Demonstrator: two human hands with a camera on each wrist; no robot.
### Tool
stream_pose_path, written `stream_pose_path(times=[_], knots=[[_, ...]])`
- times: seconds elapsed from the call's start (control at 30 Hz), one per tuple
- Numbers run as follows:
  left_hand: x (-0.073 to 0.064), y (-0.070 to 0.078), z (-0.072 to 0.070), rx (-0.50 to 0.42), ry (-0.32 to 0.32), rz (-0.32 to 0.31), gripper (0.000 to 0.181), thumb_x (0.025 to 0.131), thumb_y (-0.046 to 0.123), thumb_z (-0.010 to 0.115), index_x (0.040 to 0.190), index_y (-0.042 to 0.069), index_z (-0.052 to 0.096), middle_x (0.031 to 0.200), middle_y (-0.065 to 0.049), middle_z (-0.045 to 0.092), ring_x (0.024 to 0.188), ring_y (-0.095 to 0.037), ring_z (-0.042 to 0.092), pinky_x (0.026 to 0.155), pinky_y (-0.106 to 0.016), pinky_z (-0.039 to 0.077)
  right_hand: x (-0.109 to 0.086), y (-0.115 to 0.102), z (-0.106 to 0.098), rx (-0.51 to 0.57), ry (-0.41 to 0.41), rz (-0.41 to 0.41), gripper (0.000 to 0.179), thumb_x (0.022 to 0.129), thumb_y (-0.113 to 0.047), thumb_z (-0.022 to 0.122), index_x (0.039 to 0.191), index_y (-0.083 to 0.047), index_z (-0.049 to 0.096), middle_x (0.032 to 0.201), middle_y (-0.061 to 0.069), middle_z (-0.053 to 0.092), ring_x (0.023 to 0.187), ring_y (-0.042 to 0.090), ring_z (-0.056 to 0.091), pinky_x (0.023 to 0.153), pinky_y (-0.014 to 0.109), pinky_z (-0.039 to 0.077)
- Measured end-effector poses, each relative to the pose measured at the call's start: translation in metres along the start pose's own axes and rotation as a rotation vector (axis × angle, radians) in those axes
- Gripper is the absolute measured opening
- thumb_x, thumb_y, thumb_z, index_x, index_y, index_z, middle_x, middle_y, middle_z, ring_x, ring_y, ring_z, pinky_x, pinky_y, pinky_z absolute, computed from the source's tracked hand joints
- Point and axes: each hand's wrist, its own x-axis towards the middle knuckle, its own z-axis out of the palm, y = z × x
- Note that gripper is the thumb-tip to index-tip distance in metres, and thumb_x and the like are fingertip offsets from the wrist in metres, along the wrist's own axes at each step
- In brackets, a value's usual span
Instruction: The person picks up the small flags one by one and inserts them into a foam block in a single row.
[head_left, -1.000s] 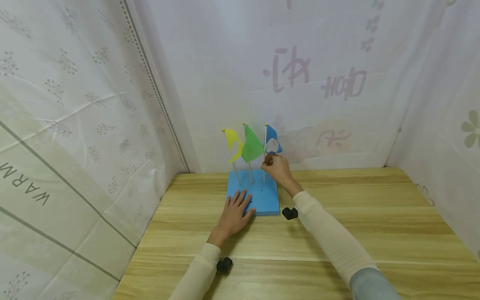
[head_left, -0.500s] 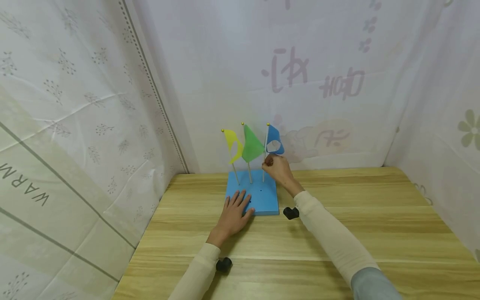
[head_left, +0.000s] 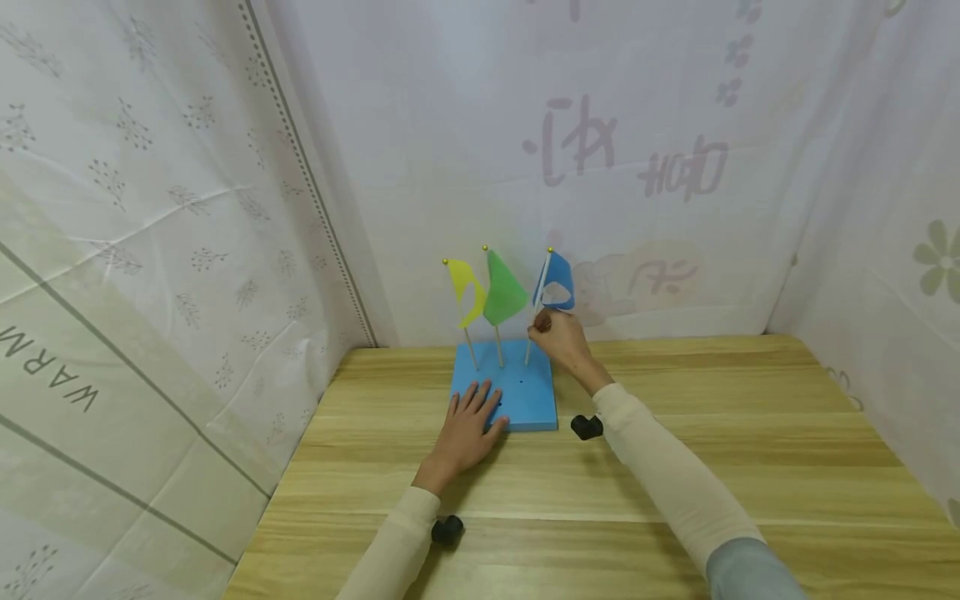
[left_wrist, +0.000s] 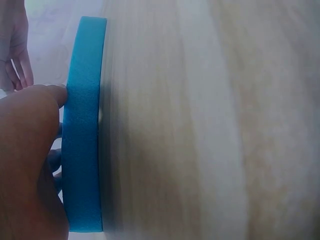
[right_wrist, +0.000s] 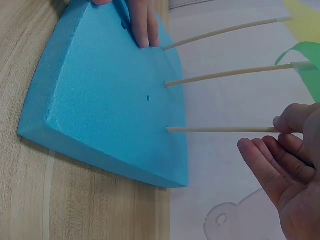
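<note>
A blue foam board [head_left: 528, 404] lies on the table with three small flags standing in a row along its far part. My right hand [head_left: 561, 337] pinches the wooden stick of the blue flag [head_left: 560, 271] between thumb and finger; the stick's foot is in the board and its top leans right. The green flag [head_left: 505, 287] stands in the middle and the yellow flag [head_left: 468, 287] at the left. My left hand [head_left: 465, 433] rests flat on the board's near left part, fingers spread. In the right wrist view a bare hole [right_wrist: 148, 98] shows in the board [right_wrist: 100, 90].
The wood-grain table [head_left: 675, 467] reaches to a patterned cloth [head_left: 465, 125] hanging behind it, with more cloth at both sides. A black wrist camera [head_left: 447, 531] sits at the left sleeve, another [head_left: 587, 427] at the right.
The blue flag's stick has tipped from nearly upright to leaning right, its top moving away from the green flag. My right hand has shifted slightly right with it. My left hand has stayed put.
</note>
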Motion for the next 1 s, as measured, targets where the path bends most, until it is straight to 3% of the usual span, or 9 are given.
stream_pose_path(times=[0.33,0.6,0.87,1.0], knots=[[0.001,0.002,-0.001,0.007,-0.002,-0.004,0.061,0.113,0.045,0.051,0.164,0.012,0.045,0.174,-0.015,0.034,0.163,-0.041,0.027,0.131,-0.068,0.020,-0.002,0.005,-0.009,0.008,-0.004,0.014,0.014,0.099,-0.016,0.068,0.099,-0.003,0.071,0.099,0.016,0.076,0.093,0.031,0.074,0.082,0.046,0.062],[0.005,0.007,-0.010,0.002,-0.046,-0.020,0.061,0.113,0.045,0.051,0.164,0.013,0.044,0.174,-0.015,0.033,0.163,-0.040,0.026,0.131,-0.067,0.020,-0.011,0.018,-0.025,-0.041,-0.030,0.021,0.010,0.100,-0.012,0.070,0.099,-0.002,0.070,0.098,0.017,0.075,0.093,0.032,0.073,0.081,0.045,0.061],[0.012,0.000,-0.017,-0.002,-0.064,-0.003,0.055,0.112,0.040,0.056,0.158,0.011,0.053,0.170,-0.014,0.042,0.159,-0.040,0.036,0.127,-0.066,0.031,-0.034,0.046,-0.056,-0.135,-0.025,-0.033,0.008,0.099,-0.010,0.070,0.094,-0.004,0.069,0.089,0.014,0.074,0.082,0.028,0.071,0.074,0.043,0.059],[0.015,-0.004,-0.024,0.006,-0.009,0.034,0.047,0.108,0.031,0.064,0.149,0.006,0.062,0.160,-0.017,0.053,0.150,-0.040,0.048,0.120,-0.063,0.042,-0.046,0.061,-0.074,-0.166,-0.049,-0.024,0.009,0.101,-0.012,0.070,0.097,-0.004,0.071,0.091,0.014,0.075,0.084,0.028,0.072,0.074,0.044,0.059]])
